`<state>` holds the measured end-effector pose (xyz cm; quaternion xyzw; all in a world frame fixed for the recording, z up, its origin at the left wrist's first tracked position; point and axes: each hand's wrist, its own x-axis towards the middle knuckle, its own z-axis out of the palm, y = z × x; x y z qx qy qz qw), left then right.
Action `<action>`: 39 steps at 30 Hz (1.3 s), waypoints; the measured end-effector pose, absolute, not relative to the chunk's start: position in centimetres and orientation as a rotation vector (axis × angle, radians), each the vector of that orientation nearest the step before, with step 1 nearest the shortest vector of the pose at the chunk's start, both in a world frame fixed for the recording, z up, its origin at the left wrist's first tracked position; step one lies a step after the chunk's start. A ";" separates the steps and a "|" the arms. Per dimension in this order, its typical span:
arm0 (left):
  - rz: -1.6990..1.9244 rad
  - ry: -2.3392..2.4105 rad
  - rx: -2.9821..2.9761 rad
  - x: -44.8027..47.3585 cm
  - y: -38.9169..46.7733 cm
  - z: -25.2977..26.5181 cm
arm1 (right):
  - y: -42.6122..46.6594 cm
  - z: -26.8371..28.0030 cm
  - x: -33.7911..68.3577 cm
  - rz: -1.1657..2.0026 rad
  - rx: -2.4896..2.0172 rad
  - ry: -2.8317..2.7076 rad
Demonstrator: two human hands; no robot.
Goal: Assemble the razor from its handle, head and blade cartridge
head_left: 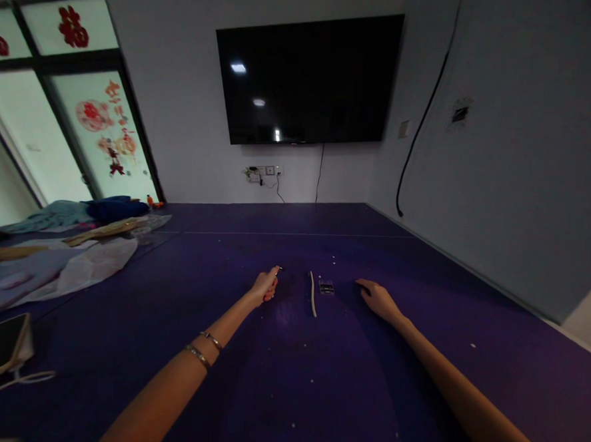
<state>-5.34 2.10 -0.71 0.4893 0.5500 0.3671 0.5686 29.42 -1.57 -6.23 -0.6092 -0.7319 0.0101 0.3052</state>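
Note:
My left hand is closed around something small, and only a short shiny tip shows past the thumb. What kind of thing it is, I cannot make out. Palm down on the purple tabletop, my right hand lies with its fingers loosely stretched and nothing visible in them. Between the hands is a thin, pale, slightly curved strip, nearer the left. To its right sits a small, dark, flat rectangular piece with pale marks. Neither hand touches these two.
Clothes, clear plastic sheeting and other items are heaped at the left. A tablet-like device with a white cable stands at the left edge. Small white bits dot the surface. A black cable hangs down the right wall.

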 end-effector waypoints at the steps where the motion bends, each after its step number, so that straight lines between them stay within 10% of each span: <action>1: 0.895 1.282 1.178 -5.2 1.7 -0.8 | -1.6 -6.0 29.3 0.041 -1.578 -1.903; 18: 1.086 1.180 1.636 -4.1 -2.5 -1.6 | -3.1 1.8 12.4 1.194 -1.179 -1.331; 39: 1.223 1.205 1.706 -4.2 -3.6 -1.1 | -3.6 1.9 10.6 1.396 -0.973 -1.054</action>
